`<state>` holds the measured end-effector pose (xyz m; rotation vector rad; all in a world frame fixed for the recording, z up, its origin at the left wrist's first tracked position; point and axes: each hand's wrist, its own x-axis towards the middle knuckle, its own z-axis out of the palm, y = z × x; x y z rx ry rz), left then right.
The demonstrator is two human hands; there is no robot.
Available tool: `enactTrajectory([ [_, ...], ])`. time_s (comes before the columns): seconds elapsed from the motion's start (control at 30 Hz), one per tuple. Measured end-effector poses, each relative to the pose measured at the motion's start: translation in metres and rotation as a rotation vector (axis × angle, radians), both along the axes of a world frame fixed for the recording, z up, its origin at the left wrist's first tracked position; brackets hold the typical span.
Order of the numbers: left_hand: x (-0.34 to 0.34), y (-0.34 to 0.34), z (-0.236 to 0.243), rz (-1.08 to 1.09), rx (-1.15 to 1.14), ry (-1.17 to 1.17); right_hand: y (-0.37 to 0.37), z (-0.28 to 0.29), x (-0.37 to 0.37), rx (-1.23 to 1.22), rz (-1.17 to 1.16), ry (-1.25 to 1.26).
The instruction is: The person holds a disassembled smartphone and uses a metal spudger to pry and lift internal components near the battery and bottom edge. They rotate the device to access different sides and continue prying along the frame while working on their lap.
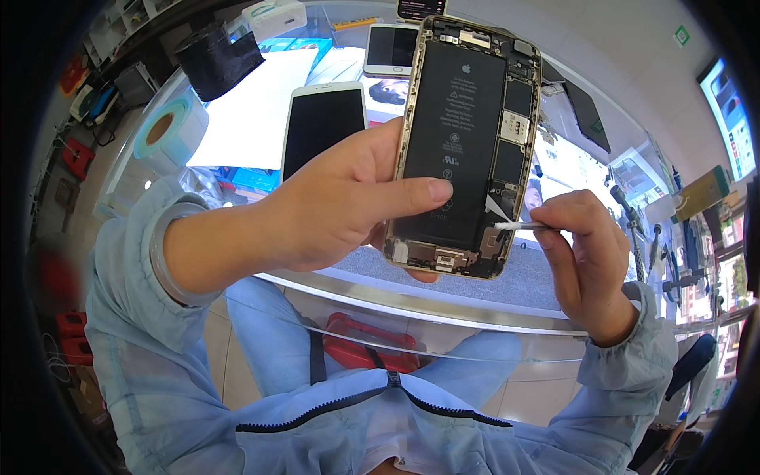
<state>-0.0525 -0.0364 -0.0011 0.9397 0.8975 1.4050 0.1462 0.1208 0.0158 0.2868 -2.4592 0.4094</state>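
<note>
My left hand grips an opened phone with its inside facing up, thumb lying on the black battery and fingers behind it. Circuit parts line the phone's right side. My right hand pinches a thin tool whose white end is over the phone's lower right interior. A small white strip angles out beside the battery just above that end; whether the tool touches it, I cannot tell. A white phone with a dark screen lies beyond my left hand.
Glass counter with grey mat. At left, tape roll and black wrapped item; behind, another phone and dark panel. Tools stand at right near a monitor. A red case shows below.
</note>
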Motion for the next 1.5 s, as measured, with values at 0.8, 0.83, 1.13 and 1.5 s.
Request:
enactTrajectory([
  [0.8,-0.003,0.002,-0.001,-0.019,-0.024,-0.063,0.0,0.005,-0.001,0.307,0.204,0.002],
  [0.83,-0.003,0.003,-0.001,-0.022,-0.021,-0.08,0.0,0.005,0.0,0.336,0.232,0.007],
  [1.13,0.002,0.001,0.001,0.031,0.023,-0.115,-0.016,-0.001,0.0,0.446,0.355,0.069],
  [1.5,0.008,0.003,-0.001,0.045,0.078,-0.08,-0.022,0.0,0.001,0.371,0.145,0.132],
])
